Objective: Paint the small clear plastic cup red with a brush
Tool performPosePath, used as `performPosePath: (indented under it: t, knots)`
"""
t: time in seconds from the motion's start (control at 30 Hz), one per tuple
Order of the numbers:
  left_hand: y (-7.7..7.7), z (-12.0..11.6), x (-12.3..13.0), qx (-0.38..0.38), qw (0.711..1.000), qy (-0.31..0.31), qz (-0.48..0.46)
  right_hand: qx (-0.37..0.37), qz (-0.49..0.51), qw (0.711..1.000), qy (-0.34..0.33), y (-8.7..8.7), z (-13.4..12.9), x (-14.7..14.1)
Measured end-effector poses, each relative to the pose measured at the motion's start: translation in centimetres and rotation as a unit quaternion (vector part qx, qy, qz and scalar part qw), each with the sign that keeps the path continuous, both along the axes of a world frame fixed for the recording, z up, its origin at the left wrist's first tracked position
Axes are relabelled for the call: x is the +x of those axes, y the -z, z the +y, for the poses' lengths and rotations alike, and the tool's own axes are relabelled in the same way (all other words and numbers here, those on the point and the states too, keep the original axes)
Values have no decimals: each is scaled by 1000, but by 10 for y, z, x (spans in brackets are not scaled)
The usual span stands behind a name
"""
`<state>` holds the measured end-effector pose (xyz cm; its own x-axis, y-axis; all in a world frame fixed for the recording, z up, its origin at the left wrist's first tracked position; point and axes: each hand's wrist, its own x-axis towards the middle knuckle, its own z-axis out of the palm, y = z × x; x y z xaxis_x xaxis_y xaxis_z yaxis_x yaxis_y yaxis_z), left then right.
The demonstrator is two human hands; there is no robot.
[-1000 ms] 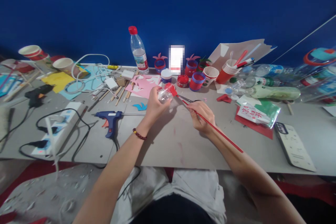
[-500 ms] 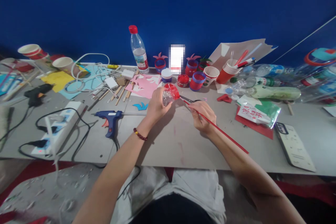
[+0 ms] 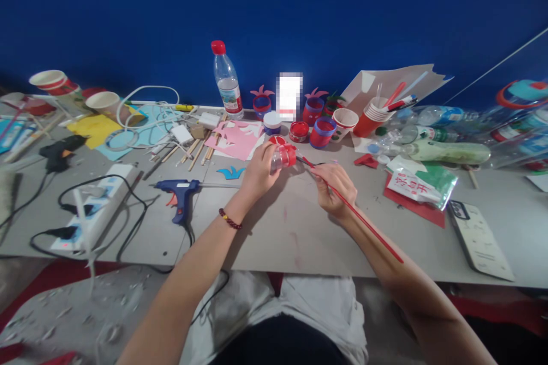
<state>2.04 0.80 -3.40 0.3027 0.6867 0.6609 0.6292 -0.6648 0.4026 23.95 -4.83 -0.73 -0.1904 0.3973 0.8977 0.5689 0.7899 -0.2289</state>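
Holding red-painted clear container [image 3: 280, 158]; red paint in jar [image 3: 298, 132].

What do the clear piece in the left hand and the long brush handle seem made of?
Clear piece: likely thin, glossy plastic, since it is see-through with highlights; its red end looks painted. Brush handle: smooth and evenly red, perhaps lacquered wood, though plastic would look the same here.
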Motion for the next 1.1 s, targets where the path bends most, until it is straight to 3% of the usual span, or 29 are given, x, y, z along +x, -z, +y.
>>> performPosePath:
  t: [0.2, 0.6, 1.1]
  knots:
    - [-3, -2, 1, 10, 999, 3, 37, -5, -6, 1000, -8, 1, 0, -2]
    - [-6, -5, 3, 17, 998, -53, 16, -16, -22, 999, -37, -7, -4, -6]
    - [-2, -4, 2, 19, 997, -79, -11, -18, -30, 998, -52, -9, -4, -7]
